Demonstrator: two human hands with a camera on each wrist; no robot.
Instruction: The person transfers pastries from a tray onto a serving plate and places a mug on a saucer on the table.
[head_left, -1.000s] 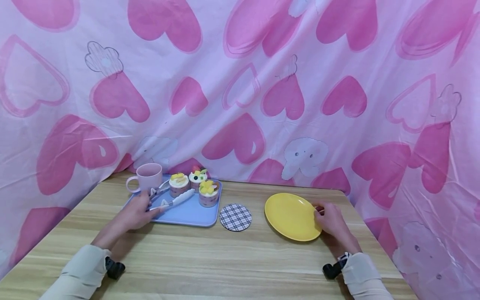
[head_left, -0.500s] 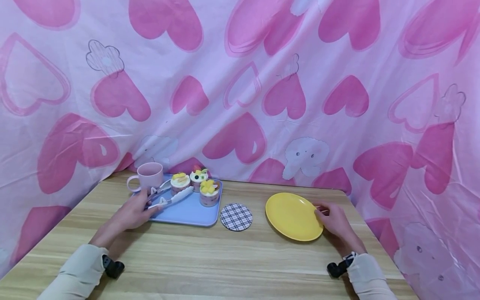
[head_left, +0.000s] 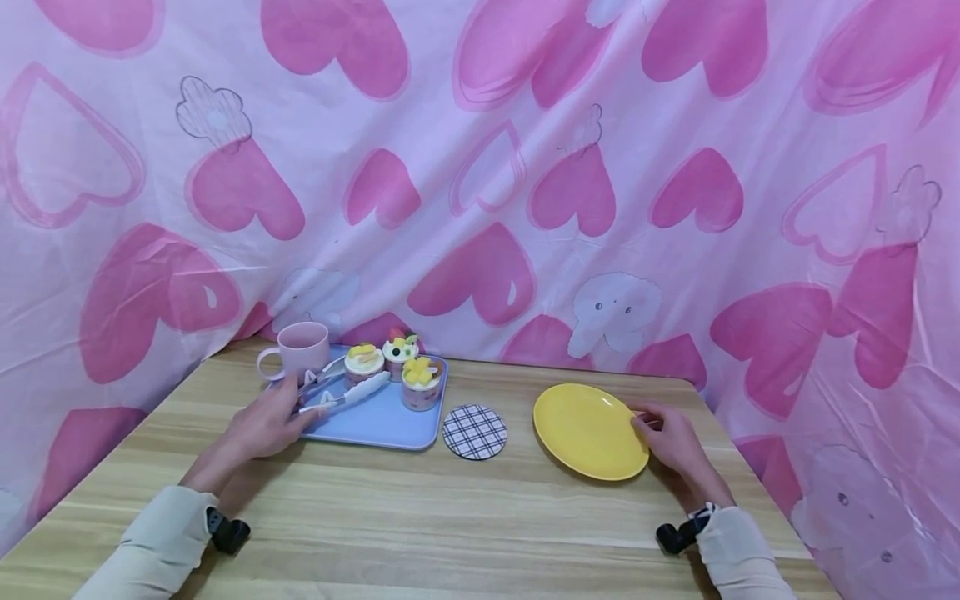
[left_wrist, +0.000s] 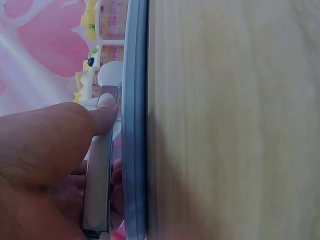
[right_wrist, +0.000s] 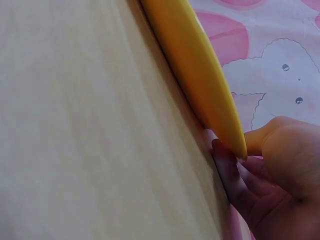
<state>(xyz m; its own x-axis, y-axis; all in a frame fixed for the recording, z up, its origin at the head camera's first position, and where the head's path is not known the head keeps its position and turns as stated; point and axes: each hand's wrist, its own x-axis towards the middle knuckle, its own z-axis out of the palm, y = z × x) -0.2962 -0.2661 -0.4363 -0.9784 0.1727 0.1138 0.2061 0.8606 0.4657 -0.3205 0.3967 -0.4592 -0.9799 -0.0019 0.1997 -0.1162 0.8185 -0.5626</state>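
Observation:
My left hand (head_left: pixel 266 421) grips a pair of metal tongs (left_wrist: pixel 98 180) with white tips, held over the blue tray (head_left: pixel 375 429). The tongs' arms are spread, their tips close to the dessert cups. On the tray stand three fruit-topped cups: one with pale yellow slices (head_left: pixel 363 364), one with berries (head_left: pixel 400 357) and one with mango cubes (head_left: pixel 422 383). My right hand (head_left: pixel 671 437) pinches the right rim of a yellow plate (head_left: pixel 588 432), thumb above and fingers underneath in the right wrist view.
A pink mug (head_left: pixel 303 348) stands at the tray's back left corner. Between tray and plate lies a round checked coaster (head_left: pixel 475 432). Behind the wooden table (head_left: pixel 442 525) hangs a pink heart-patterned cloth (head_left: pixel 480 167).
The tongs' arms have drawn slightly closer together in my left hand. My right hand keeps hold of the plate, and the other things stay in place.

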